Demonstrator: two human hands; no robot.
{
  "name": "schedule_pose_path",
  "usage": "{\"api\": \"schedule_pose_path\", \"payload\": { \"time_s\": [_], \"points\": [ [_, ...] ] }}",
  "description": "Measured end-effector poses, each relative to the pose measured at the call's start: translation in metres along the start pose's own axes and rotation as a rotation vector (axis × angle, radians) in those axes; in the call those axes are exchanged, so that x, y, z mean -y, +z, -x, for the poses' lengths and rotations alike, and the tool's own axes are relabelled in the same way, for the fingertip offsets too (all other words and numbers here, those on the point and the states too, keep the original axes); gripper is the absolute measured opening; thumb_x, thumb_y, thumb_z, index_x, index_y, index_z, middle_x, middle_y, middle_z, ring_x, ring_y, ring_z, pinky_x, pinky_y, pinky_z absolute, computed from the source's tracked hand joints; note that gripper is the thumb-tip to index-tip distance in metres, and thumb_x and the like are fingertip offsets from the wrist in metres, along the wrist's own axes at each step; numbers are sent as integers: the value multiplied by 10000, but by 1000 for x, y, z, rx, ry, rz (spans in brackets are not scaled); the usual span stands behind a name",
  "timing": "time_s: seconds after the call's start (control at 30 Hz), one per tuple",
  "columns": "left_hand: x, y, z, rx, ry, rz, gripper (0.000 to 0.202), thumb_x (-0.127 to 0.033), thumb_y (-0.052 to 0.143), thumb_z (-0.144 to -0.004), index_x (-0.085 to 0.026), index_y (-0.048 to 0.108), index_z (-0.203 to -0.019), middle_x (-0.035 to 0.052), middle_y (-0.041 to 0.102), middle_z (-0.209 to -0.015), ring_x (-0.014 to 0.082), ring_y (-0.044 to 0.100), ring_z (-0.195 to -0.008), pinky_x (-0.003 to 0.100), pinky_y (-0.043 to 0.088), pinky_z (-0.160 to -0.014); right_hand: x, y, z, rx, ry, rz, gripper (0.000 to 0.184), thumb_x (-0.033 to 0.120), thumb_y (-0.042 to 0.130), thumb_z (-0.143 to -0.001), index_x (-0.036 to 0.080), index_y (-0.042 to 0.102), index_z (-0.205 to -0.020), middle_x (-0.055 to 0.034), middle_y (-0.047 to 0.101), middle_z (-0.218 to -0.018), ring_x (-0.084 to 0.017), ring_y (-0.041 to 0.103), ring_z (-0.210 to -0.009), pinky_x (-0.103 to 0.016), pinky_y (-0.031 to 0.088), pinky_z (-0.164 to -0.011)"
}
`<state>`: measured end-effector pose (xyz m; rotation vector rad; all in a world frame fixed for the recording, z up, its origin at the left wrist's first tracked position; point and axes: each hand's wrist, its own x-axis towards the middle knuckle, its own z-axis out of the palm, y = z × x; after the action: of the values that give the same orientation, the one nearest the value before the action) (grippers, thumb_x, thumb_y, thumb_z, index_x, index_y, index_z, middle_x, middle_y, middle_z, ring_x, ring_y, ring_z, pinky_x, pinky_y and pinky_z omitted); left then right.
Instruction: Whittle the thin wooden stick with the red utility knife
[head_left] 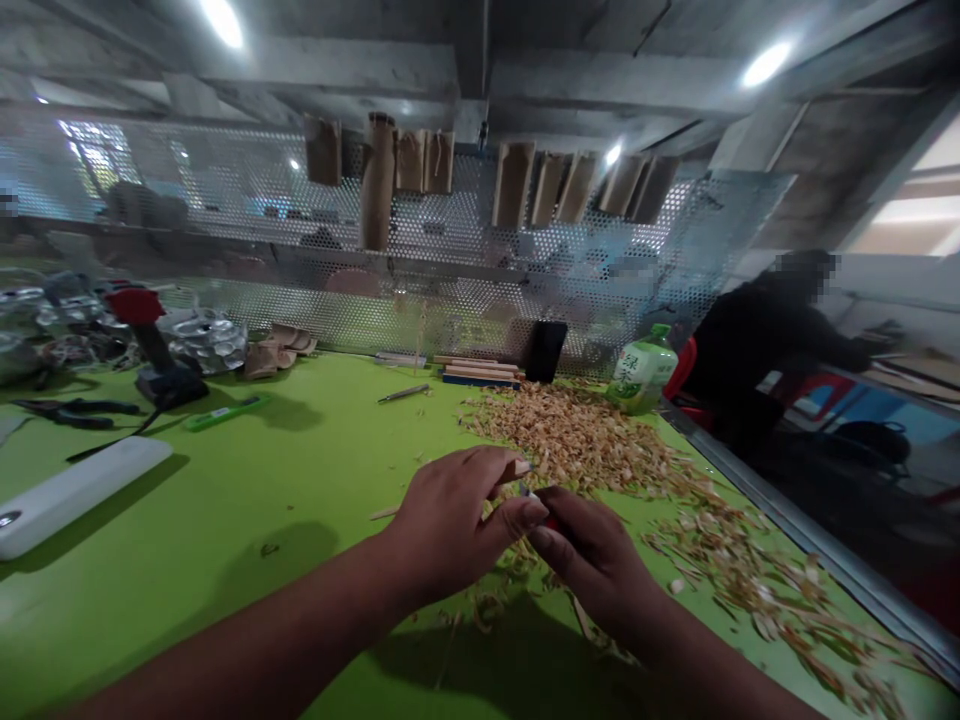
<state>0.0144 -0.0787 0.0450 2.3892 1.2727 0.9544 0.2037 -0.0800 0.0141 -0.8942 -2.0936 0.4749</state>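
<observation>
My left hand (457, 515) is closed over the bright green table, its fingers curled round a thin wooden stick (383, 514) whose pale end sticks out behind the hand. Close beside it, my right hand (604, 555) grips a small knife (527, 492); a bit of blade and a touch of red handle show between the fingers. The two thumbs almost meet at the blade. Most of the stick and the knife is hidden by my fingers. Curled wood shavings (585, 430) lie in a heap beyond and beneath my hands.
A green bottle (643, 370), black phone (547, 350) and several wooden strips (476, 368) stand along the back. At left are a red-topped drill (146, 335), pliers (75, 410), green cutter (225, 411) and white case (82, 492). A seated person (765, 340) is beyond the table's right edge.
</observation>
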Motion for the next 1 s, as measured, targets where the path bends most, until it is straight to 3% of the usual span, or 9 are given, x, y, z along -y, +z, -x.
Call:
{"api": "schedule_pose_path", "payload": {
  "time_s": [1.0],
  "points": [
    [5,3,1,-47,101,-67,448,-592,319,-929,-194,521,-907,28,594,-785,163,504,-676,290,331,-597,8,0,-1,-14,38,-27,301,379,480,-910,199,443,-672,51,389,-562,-79,344,-491,-212,268,-452]
  ]
}}
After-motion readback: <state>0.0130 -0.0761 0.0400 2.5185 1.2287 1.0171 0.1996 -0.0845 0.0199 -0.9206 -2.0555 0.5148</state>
